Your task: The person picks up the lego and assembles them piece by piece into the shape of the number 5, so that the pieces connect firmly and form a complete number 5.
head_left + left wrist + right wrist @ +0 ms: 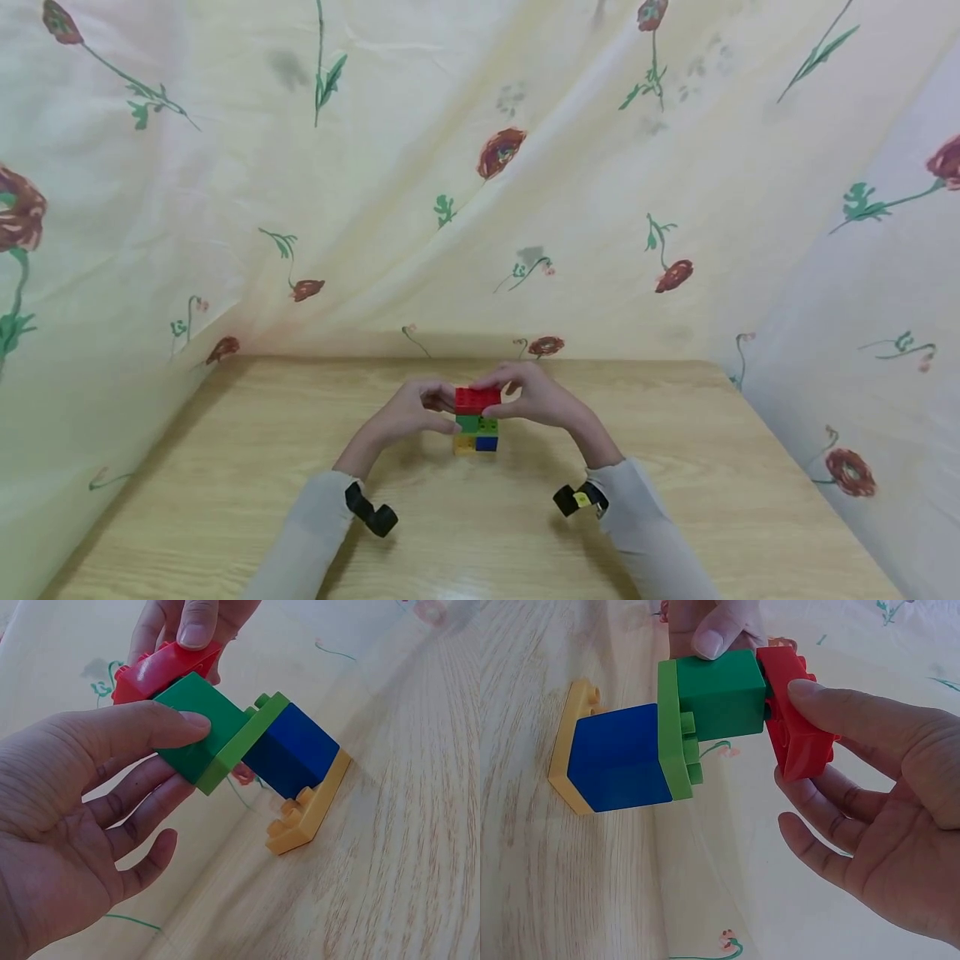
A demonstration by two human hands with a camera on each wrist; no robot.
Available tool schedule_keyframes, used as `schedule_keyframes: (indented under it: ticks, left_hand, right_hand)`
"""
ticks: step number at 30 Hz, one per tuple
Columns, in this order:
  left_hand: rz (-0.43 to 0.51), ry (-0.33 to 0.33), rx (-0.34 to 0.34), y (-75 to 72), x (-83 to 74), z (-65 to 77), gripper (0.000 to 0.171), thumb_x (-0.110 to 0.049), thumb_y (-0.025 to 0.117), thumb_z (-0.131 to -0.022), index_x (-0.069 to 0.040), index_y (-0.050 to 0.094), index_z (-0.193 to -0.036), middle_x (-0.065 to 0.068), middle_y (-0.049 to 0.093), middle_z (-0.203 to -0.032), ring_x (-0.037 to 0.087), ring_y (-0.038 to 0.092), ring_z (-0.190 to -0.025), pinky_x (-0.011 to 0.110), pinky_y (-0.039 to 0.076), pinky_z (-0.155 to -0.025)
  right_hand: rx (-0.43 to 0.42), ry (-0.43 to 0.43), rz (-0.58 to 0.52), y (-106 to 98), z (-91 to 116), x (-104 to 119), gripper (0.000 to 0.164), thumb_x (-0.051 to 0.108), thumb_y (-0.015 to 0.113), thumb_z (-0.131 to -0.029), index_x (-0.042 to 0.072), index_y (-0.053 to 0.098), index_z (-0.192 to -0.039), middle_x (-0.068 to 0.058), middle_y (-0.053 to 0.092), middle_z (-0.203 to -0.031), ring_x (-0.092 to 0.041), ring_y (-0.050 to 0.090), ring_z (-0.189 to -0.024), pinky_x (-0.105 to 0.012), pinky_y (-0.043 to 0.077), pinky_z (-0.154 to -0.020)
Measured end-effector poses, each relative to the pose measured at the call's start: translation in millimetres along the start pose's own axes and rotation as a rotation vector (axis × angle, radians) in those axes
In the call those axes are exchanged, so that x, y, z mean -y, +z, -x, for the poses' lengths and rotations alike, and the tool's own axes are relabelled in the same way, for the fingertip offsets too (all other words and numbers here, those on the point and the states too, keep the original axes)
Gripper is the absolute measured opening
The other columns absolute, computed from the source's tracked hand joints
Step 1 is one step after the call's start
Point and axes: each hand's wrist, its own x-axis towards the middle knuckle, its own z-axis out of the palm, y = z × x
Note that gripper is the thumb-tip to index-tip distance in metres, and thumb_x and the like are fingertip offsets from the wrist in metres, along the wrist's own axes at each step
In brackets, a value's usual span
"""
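A stack of toy building bricks stands upright on the table. At its base lies a flat yellow brick (300,831); above it come a blue brick (619,757), a flat light-green brick (672,742) and a dark green brick (202,712). My left hand (408,412) pinches the dark green brick, thumb on its near face. A red brick (477,401) is pinched by my right hand (536,397). In the right wrist view the red brick tilts against the top of the dark green one, with a narrow gap along part of the joint.
The stack is on a light wooden table (450,533). A cream cloth with a flower print (390,167) hangs behind the table and along both sides. Each wrist carries a black strap-on camera.
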Motion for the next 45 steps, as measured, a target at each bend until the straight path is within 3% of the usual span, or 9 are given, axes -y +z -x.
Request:
schedule_keyframes:
  ticks: [9, 15, 19, 23, 33, 45]
  left_hand:
    - [-0.042, 0.019, -0.005, -2.8, -1.1, -1.1, 0.031, -0.010, 0.083, -0.083, -0.009, 0.072, -0.112, 0.007, 0.074, -0.113, 0.020, 0.066, -0.107, 0.043, 0.049, -0.099]
    - [-0.042, 0.030, 0.001, -2.0, -1.2, -1.7, 0.030, -0.008, 0.083, -0.083, -0.008, 0.072, -0.111, 0.008, 0.074, -0.113, 0.020, 0.067, -0.107, 0.048, 0.049, -0.102]
    - [-0.036, 0.033, 0.002, -1.5, -2.2, -1.0, 0.031, -0.007, 0.082, -0.083, -0.007, 0.072, -0.112, 0.009, 0.074, -0.113, 0.020, 0.067, -0.107, 0.051, 0.049, -0.102]
    - [-0.047, 0.035, -0.005, -1.8, -1.6, -2.6, 0.031, -0.009, 0.082, -0.083, -0.007, 0.072, -0.112, 0.009, 0.074, -0.113, 0.020, 0.068, -0.105, 0.045, 0.051, -0.100]
    - [-0.029, 0.030, -0.011, -1.3, 0.6, -1.7, 0.031, -0.006, 0.083, -0.081, -0.006, 0.072, -0.110, 0.010, 0.074, -0.113, 0.020, 0.069, -0.103, 0.053, 0.050, -0.101]
    - [-0.037, 0.033, -0.019, 0.5, 0.1, -1.9, 0.033, -0.006, 0.083, -0.081, -0.006, 0.072, -0.112, 0.010, 0.074, -0.113, 0.019, 0.069, -0.101, 0.053, 0.050, -0.100]
  right_hand:
    - [0.001, -0.002, -0.014, -2.5, -1.4, 1.7, 0.037, 0.014, 0.080, -0.087, 0.011, 0.074, -0.123, -0.006, 0.073, -0.114, -0.018, 0.061, -0.102, -0.055, 0.053, -0.089]
    - [0.001, 0.006, -0.035, -2.9, 0.5, 0.6, 0.037, 0.013, 0.081, -0.087, 0.011, 0.075, -0.123, -0.006, 0.072, -0.111, -0.018, 0.061, -0.098, -0.048, 0.056, -0.087]
    - [0.002, 0.003, -0.032, -2.7, 0.8, -0.2, 0.037, 0.015, 0.081, -0.088, 0.011, 0.074, -0.124, -0.006, 0.071, -0.110, -0.018, 0.061, -0.099, -0.053, 0.055, -0.089]
    - [0.000, 0.000, -0.029, -3.0, 0.9, -0.2, 0.037, 0.014, 0.081, -0.088, 0.011, 0.074, -0.124, -0.006, 0.071, -0.110, -0.019, 0.061, -0.100, -0.057, 0.054, -0.090]
    - [-0.001, 0.012, -0.015, -1.6, 0.2, 1.2, 0.038, 0.016, 0.081, -0.088, 0.012, 0.074, -0.125, -0.005, 0.071, -0.108, -0.017, 0.062, -0.098, -0.052, 0.055, -0.088]
    - [0.009, 0.021, -0.043, -3.0, 1.2, -0.9, 0.038, 0.016, 0.080, -0.088, 0.011, 0.074, -0.125, -0.006, 0.071, -0.108, -0.017, 0.063, -0.096, -0.045, 0.055, -0.088]
